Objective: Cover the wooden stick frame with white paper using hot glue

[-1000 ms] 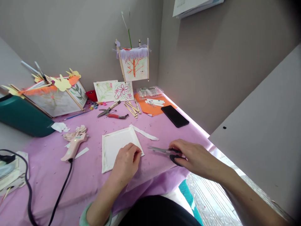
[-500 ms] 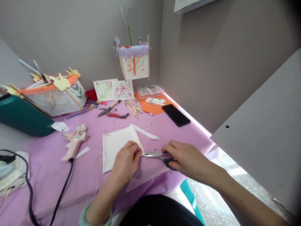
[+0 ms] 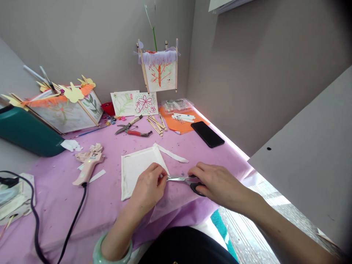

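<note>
A white fabric-covered square panel (image 3: 137, 163) lies on the purple tablecloth in front of me. At its right corner, my left hand (image 3: 150, 183) pinches the panel's edge between thumb and fingers. My right hand (image 3: 213, 181) grips the black handles of a pair of scissors (image 3: 180, 179), with thumb and fingers in the loops. The blades point left, their tips at my left fingertips; what lies between them is too small to make out. A loose white strip (image 3: 173, 154) stretches right from the panel's far corner.
A pink glue gun (image 3: 89, 167) with a black cord lies at left. Pruning shears (image 3: 132, 128), short wooden sticks (image 3: 156, 125) and a black phone (image 3: 207, 134) are farther back. Behind stand painted panels (image 3: 145, 103) and a lantern-like box (image 3: 161, 73). The table edge (image 3: 233, 150) runs along the right.
The scissor blades have come closer together at my left fingertips. Both hands stay at the panel's corner, and the view has shifted slightly.
</note>
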Available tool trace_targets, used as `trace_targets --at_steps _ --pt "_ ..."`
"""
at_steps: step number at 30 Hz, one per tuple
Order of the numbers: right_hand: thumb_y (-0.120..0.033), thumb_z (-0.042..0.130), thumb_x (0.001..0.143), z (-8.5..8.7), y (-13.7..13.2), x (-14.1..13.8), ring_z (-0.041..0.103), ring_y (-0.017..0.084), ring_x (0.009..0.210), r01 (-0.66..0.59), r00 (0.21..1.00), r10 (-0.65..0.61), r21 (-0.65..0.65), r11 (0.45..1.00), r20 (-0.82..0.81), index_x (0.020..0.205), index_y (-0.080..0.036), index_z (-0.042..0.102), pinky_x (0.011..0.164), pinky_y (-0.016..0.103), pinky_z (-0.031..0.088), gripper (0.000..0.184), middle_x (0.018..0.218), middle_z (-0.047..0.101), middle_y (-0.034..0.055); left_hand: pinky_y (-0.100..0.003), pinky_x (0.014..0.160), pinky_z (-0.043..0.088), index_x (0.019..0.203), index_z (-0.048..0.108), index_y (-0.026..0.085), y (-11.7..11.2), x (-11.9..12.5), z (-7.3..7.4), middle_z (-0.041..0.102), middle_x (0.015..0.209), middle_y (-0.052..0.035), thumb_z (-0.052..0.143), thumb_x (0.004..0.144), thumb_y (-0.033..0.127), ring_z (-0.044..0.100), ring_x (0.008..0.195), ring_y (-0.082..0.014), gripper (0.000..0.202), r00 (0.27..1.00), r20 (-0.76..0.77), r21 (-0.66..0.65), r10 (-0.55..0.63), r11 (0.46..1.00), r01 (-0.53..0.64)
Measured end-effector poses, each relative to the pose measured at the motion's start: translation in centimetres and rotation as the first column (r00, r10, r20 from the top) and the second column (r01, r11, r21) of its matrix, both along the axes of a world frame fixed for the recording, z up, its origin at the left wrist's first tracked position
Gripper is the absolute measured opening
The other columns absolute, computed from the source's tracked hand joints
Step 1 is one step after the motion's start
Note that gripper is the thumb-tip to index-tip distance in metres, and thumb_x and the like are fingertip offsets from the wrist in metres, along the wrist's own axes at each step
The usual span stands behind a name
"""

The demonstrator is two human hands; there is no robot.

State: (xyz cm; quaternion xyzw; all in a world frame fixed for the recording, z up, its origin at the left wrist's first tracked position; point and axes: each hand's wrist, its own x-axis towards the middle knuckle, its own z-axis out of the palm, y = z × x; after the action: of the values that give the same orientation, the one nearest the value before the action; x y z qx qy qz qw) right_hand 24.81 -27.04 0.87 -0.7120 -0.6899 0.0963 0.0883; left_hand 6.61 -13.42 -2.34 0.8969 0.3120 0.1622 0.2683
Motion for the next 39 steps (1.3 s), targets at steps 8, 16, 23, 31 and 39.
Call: trace_targets --at_steps 8,16,23,31,39 --pt "-0.015 0.06 0.079 -0.8 0.3 -0.5 0.059 0.016 0.075 -0.012 1.0 0.012 -0.005 1.0 -0.02 0.096 -0.021 0.057 0.062 0.027 0.036 0.018 0.09 0.061 0.0011 -0.028 0.066 0.042 0.076 0.057 0.02 -0.1 -0.3 -0.1 0.055 0.087 -0.0016 0.046 0.085 0.017 0.054 0.072 -0.0137 0.014 1.0 -0.005 0.021 -0.015 1.0 0.015" --pt "-0.014 0.058 0.082 -1.1 0.7 -0.3 0.061 0.015 0.076 -0.027 0.997 0.029 0.031 0.999 -0.071 0.095 -0.021 0.06 0.065 0.026 0.04 0.015 0.091 0.064 0.0012 -0.03 0.067 0.042 0.074 0.053 0.019 0.1 -0.2 0.0 0.055 0.082 -0.0015 0.044 0.086 0.016 0.053 0.072 -0.0149 0.015 0.997 0.046 0.049 0.06 0.997 -0.062" --pt "-0.018 0.057 0.085 -2.1 1.6 1.9 0.062 0.022 0.092 0.282 0.958 -0.285 0.091 0.955 0.028 0.111 -0.022 0.061 0.076 0.032 0.047 0.027 0.102 0.065 0.0063 -0.03 0.069 0.047 0.08 0.053 0.021 -0.8 -2.3 0.0 0.062 0.091 -0.0027 0.048 0.085 0.016 0.058 0.084 -0.017 0.009 0.979 0.188 0.112 0.073 0.989 -0.095" --pt "-0.02 0.06 0.084 -2.6 2.1 2.0 0.059 0.025 0.098 0.245 0.961 -0.256 0.111 0.963 0.101 0.112 -0.019 0.062 0.082 0.037 0.047 0.028 0.1 0.065 0.0085 -0.04 0.092 0.048 0.092 0.054 0.019 -3.3 -1.8 -2.0 0.068 0.1 -0.0054 0.048 0.083 0.003 0.062 0.093 -0.0172 0.019 0.945 0.2 0.513 -0.257 0.85 0.122" --pt "-0.02 0.057 0.085 -2.2 1.9 1.8 0.058 0.024 0.095 0.253 0.959 -0.262 0.085 0.964 0.112 0.11 -0.021 0.061 0.079 0.035 0.046 0.025 0.097 0.063 0.0084 -0.043 0.099 0.046 0.086 0.055 0.018 -3.8 -1.1 -2.6 0.069 0.098 -0.0068 0.045 0.082 0.004 0.063 0.092 -0.018 0.017 0.987 0.099 0.574 -0.13 0.817 0.05"
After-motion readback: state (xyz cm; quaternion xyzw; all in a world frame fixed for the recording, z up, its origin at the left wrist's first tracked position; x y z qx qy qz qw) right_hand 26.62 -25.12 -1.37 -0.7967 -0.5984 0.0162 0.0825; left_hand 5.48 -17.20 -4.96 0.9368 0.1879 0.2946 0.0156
